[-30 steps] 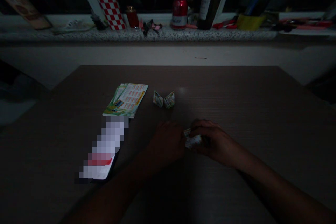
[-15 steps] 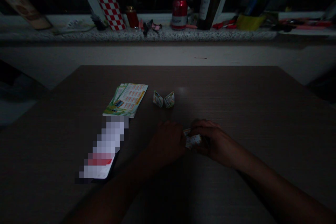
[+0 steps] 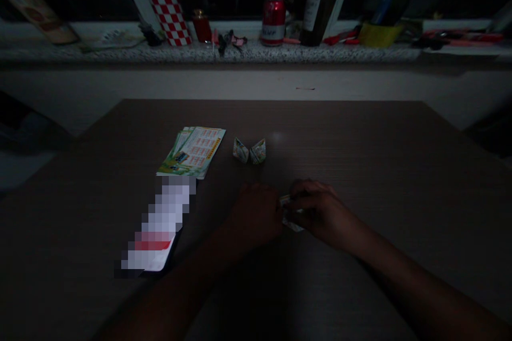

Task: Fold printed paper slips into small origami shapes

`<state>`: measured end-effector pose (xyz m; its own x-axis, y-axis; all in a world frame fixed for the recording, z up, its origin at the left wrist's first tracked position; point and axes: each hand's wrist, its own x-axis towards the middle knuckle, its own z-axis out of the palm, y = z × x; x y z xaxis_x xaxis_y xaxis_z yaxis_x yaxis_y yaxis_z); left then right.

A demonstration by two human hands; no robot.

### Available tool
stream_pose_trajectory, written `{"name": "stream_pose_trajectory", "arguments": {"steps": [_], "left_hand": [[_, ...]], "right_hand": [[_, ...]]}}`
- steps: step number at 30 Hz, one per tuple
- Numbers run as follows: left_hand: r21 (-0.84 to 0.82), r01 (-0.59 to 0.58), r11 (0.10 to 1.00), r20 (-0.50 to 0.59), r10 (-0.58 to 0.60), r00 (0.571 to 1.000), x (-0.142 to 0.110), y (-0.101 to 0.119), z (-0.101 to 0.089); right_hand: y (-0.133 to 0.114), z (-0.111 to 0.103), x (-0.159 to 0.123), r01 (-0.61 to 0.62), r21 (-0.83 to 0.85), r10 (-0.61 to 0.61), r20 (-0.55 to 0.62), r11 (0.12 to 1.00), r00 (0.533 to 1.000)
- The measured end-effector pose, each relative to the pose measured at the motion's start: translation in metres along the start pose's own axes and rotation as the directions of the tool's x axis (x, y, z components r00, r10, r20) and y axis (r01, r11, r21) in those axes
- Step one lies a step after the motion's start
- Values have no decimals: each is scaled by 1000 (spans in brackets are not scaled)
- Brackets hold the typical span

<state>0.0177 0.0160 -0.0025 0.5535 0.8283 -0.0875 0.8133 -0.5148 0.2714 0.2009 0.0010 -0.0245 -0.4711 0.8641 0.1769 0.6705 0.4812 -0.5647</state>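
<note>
Right hand (image 3: 326, 216) pinching the printed paper (image 3: 293, 225) between its fingers (image 3: 304, 202), we see; our left hand (image 3: 256, 216) meets its edge, grip we can't tell!

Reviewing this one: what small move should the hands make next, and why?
Probably a press of the right hand's fingers along the paper, with the left hand steadying it. The right thumb and fingers already lie over it, the left hand is at its other side, and two folded pieces stand beyond. Any crease underneath is hidden.
</note>
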Motion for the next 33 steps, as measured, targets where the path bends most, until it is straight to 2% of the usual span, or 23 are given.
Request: {"name": "stream_pose_trajectory", "arguments": {"steps": [4,16,22,28,33], "left_hand": [[1,-3,1000,-7,3,1000,0,0,0],[12,17,1000,16,-17,1000,0,2,-3],[6,11,1000,35,-11,999,0,3,-5],[20,-5,1000,-6,5,1000,-2,1,-2],[-5,1,1000,-15,-1,1000,-5,1,0]], "right_hand": [[1,4,4,-10,-2,10,-25,1000,1000],[-3,-9,-4,22,-11,-21,85,1000,996],[-1,-5,-4,-1,-14,2,54,1000,999],[-1,-9,-4,11,-26,-7,123,1000,992],[-3,-12,-3,3,-13,-2,126,1000,992]]}}
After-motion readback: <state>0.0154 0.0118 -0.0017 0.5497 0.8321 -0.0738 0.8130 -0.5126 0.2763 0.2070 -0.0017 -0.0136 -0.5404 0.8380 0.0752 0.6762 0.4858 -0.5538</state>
